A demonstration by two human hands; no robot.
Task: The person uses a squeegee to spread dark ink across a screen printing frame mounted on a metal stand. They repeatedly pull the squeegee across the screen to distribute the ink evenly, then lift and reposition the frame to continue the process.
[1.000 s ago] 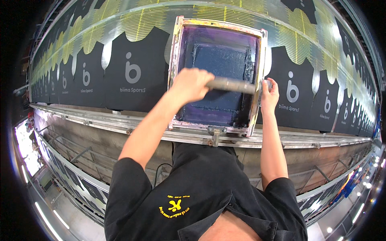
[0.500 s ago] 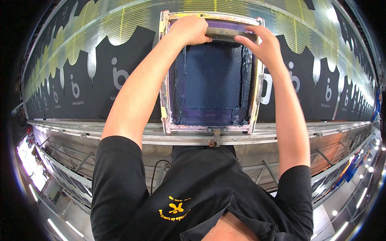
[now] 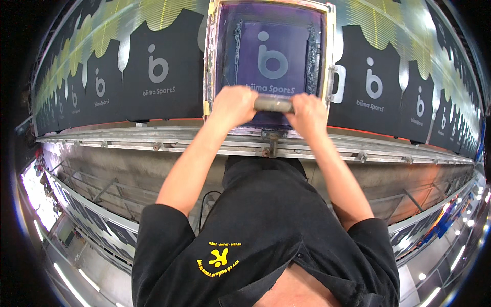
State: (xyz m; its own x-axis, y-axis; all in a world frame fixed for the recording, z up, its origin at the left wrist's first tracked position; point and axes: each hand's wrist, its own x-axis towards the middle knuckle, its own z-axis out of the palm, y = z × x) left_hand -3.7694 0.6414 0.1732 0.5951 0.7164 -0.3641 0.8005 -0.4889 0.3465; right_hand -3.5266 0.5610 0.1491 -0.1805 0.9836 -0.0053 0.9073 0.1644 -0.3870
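Note:
My left hand and my right hand are both closed round a squeegee, one at each end of its grey handle. The squeegee lies across the near part of a screen printing frame. Beyond it, a logo shows pale through the frame's purple mesh. Thick dark ink runs in ridges along both sides of the mesh. The squeegee's blade and my fingertips are hidden behind the handle and my knuckles.
Black garment pieces with pale logos lie in a row on the long table, one to the left and one to the right of the frame. A metal rail with a clamp runs along the table's near edge.
Both hands have drawn the squeegee from the frame's far end to its near end. The dark ink layer has gone from the middle of the mesh, uncovering the logo. My right fingers have closed.

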